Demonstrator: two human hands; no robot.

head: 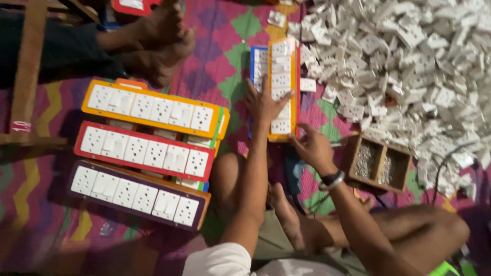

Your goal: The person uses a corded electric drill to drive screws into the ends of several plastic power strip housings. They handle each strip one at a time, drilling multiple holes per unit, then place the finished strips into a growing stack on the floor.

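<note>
Head view: hands spread, left (263, 105) on orange socket board (283, 87), wooden box (377, 163) holds screws.

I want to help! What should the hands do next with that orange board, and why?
Probably the right hand should reach into the wooden box beside it for a small part: the left hand lies flat on the orange board, steadying it, and the right hand looks empty.

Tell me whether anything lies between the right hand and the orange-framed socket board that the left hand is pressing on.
Nothing visible does. The right hand hovers just off the near end of the orange-framed socket board, with only bare patterned mat in the gap. The left hand lies flat on the board's left side, away from that gap. The wooden box sits to the right.
</note>
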